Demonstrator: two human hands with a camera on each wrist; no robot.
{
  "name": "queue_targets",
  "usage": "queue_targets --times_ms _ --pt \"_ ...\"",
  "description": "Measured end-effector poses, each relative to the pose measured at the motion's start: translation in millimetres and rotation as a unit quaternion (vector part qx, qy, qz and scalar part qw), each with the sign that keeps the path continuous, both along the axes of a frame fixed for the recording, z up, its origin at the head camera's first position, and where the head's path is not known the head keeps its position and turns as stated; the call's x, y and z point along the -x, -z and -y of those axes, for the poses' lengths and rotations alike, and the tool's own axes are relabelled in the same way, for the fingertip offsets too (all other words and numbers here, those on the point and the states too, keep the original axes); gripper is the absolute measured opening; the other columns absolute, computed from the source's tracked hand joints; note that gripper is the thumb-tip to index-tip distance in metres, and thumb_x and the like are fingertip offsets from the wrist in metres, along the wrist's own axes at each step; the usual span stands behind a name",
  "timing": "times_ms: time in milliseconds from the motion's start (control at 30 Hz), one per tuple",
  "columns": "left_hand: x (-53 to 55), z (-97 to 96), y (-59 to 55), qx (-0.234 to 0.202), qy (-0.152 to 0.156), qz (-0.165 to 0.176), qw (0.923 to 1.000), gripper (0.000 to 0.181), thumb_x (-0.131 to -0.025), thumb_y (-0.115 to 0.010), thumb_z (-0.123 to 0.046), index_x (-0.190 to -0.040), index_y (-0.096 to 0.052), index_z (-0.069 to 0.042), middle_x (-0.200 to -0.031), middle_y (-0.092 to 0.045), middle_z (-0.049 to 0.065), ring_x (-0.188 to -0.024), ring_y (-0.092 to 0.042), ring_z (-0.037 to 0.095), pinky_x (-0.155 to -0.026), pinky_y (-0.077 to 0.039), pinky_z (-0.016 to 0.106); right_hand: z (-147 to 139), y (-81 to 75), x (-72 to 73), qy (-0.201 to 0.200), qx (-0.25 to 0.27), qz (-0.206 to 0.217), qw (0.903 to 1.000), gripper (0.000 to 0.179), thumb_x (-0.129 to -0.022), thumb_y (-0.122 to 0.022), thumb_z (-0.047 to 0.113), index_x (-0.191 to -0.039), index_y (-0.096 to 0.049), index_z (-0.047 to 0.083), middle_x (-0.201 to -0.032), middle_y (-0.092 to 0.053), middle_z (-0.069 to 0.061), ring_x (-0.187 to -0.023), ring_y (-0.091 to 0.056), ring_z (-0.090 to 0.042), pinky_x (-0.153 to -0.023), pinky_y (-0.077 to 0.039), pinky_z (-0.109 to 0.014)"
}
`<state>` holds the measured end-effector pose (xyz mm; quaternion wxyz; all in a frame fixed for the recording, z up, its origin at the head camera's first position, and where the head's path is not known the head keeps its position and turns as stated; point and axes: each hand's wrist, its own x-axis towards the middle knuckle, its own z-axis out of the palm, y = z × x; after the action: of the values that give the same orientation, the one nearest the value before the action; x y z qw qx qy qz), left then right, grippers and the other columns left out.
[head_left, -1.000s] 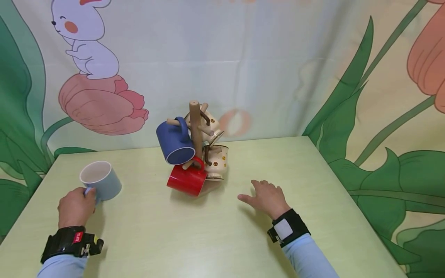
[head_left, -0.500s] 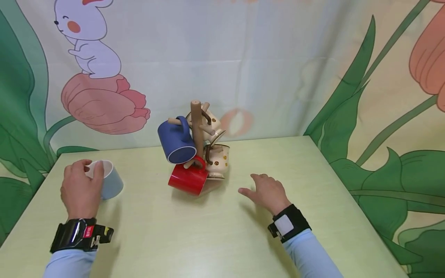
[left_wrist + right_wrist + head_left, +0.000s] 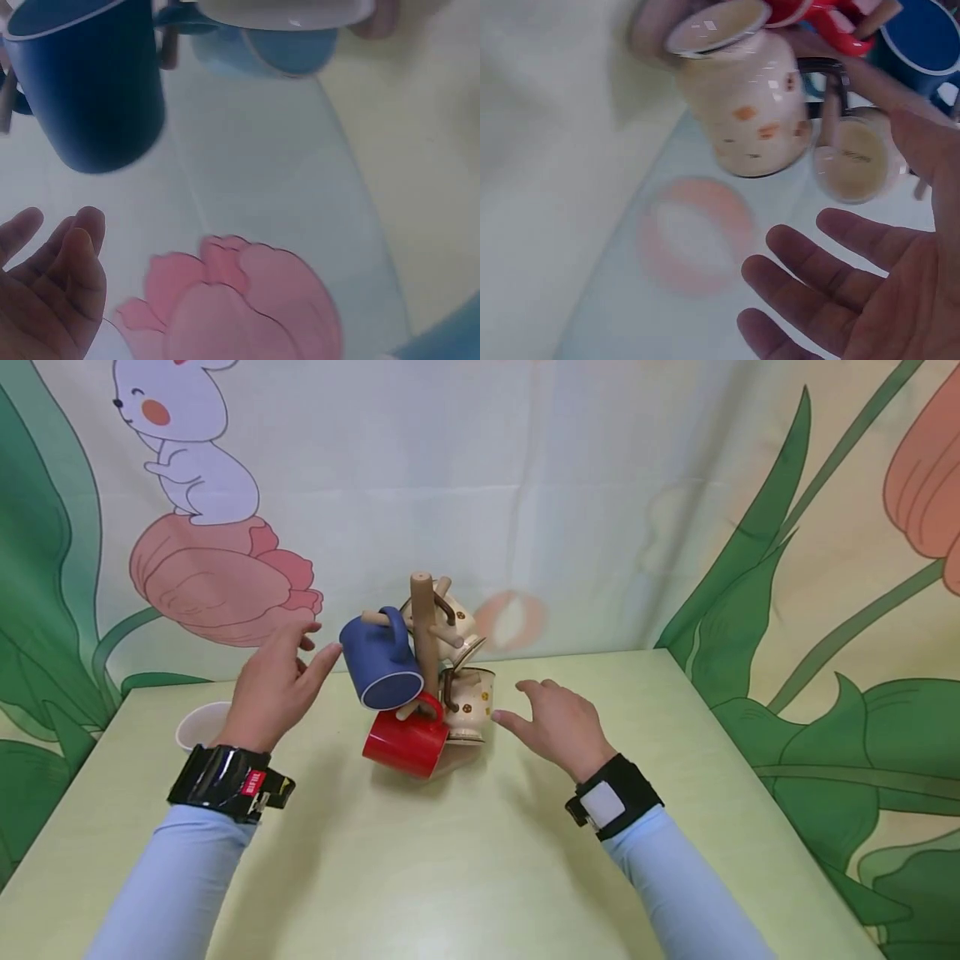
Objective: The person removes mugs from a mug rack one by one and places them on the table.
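Observation:
A wooden mug tree (image 3: 422,602) carries a dark blue mug (image 3: 378,664), a red mug (image 3: 405,745) and two cream patterned mugs, one lower right (image 3: 472,697) and one upper right (image 3: 459,622). My left hand (image 3: 273,685) is raised left of the blue mug, holding nothing, fingers loosely bent; in the left wrist view the blue mug (image 3: 90,90) is apart from the fingers. My right hand (image 3: 561,727) is just right of the lower cream mug, fingers spread; the right wrist view shows a gap between that mug (image 3: 742,112) and the fingertips.
A pale blue mug (image 3: 201,727) stands at the table's left, mostly hidden behind my left forearm. The pale table (image 3: 465,877) ends at a printed curtain (image 3: 600,527) behind the mug tree. Another light blue mug (image 3: 292,56) hangs beyond the dark one in the left wrist view.
My left hand has let go of the pale blue mug's handle, risen and moved right toward the mug tree. My right hand has moved forward, closer to the lower cream mug.

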<state>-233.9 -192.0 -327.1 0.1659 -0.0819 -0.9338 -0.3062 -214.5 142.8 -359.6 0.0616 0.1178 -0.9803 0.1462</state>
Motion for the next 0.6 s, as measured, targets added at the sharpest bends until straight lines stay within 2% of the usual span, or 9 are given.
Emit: queue_targets --times_ms 167,333,467,600 --pt "13.5 -19.2 -23.8 0.045 0.03 -0.015 0.9985 0.06 -0.099 -0.056 -0.043 -0.144 -0.045 -0.004 -0.124 -0.054 0.024 -0.098 -0.058 0.039 -0.078 -0.053 0.054 22.8 -32.4 7.8 -0.022 0.006 -0.022 0.9995 0.066 -0.092 -0.058 0.061 -0.134 -0.061 0.009 -0.116 -0.067 -0.011 -0.1 -0.066 -0.027 -0.077 -0.054 -0.044" --pt "21.9 -28.6 -33.9 0.1 0.039 -0.019 0.9941 0.055 -0.1 -0.057 -0.039 -0.14 -0.049 -0.002 -0.121 -0.055 0.025 -0.104 -0.059 0.041 -0.083 -0.053 0.057 46.0 -56.7 12.6 -0.047 0.008 -0.044 0.9979 0.065 -0.093 -0.055 0.063 -0.129 -0.062 0.01 -0.1 -0.068 -0.006 -0.086 -0.065 -0.021 -0.067 -0.052 -0.039" --pt "24.9 -33.9 -35.9 0.143 0.043 -0.016 0.9886 0.045 -0.103 -0.052 -0.035 -0.132 -0.055 -0.001 -0.116 -0.057 0.026 -0.099 -0.06 0.041 -0.084 -0.053 0.055 60.1 -68.0 15.5 -0.054 -0.017 -0.073 0.9958 0.052 -0.098 -0.05 0.057 -0.11 -0.067 0.01 -0.08 -0.064 -0.001 -0.071 -0.061 -0.017 -0.057 -0.049 -0.033" --pt "25.8 -39.4 -37.7 0.175 0.049 -0.009 0.9834 0.043 -0.105 -0.048 -0.034 -0.129 -0.057 0.001 -0.11 -0.057 0.025 -0.097 -0.058 0.038 -0.084 -0.054 0.053 67.0 -72.6 17.1 -0.049 -0.04 -0.097 0.9933 0.039 -0.103 -0.048 0.045 -0.09 -0.064 0.012 -0.067 -0.057 0.001 -0.061 -0.056 -0.017 -0.05 -0.045 -0.032"
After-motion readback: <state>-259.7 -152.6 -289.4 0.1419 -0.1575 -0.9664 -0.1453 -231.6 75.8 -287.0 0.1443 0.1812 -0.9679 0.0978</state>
